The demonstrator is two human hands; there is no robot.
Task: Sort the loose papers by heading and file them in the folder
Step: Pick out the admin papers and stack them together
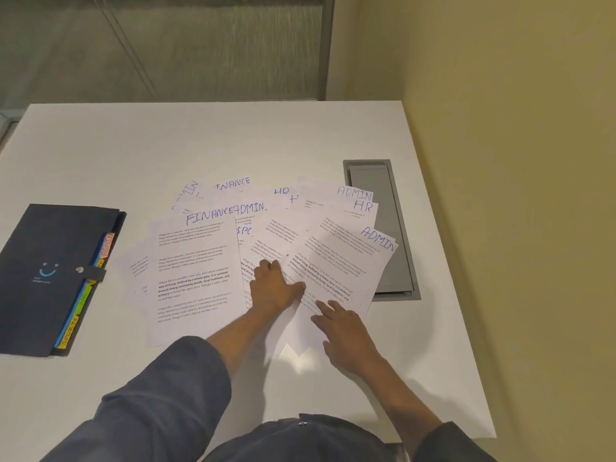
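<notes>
Several loose papers (196, 271) lie fanned out across the middle of the white table (133, 145), with handwritten blue headings FINANCE, ADMIN and HR. A dark folder (50, 278) with coloured tabs lies shut at the left, apart from the papers. My left hand (275, 286) rests flat on the sheets in the middle of the spread, fingers pointing away from me. My right hand (346, 331) touches the lower edge of an ADMIN sheet (336, 271) with straight spread fingers. Neither hand grips a sheet.
A grey recessed cable hatch (390, 228) sits in the table right of the papers, partly covered by them. A yellowish wall (516, 161) runs close along the table's right edge. The table's far edge meets a grey floor.
</notes>
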